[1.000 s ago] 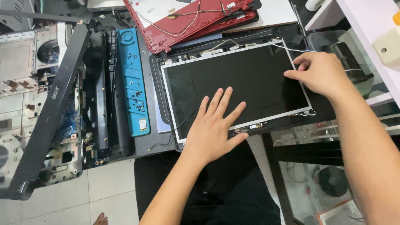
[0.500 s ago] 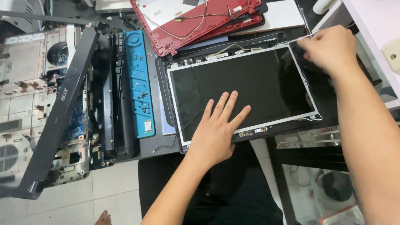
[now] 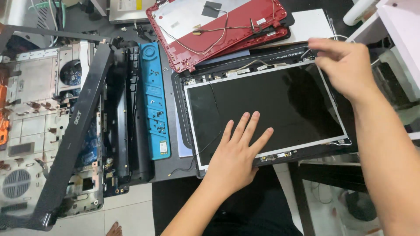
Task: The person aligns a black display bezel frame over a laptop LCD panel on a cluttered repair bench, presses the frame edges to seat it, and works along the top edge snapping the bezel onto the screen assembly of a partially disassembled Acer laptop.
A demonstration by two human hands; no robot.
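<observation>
Two hands work the bare screen panel (image 3: pixel 267 109), which lies flat in its black lid shell (image 3: pixel 181 113) on the tabletop. My left hand (image 3: pixel 238 153) presses it with fingers spread, steadying it. My right hand (image 3: pixel 345 65) pinches at the top-right corner, apparently a thin wire.

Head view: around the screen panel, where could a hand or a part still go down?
Free: the dark screen panel between the left hand and right hand, and the white sheet beside the red laptop cover. Crowded: the blue tray and black bezel leftward.
</observation>
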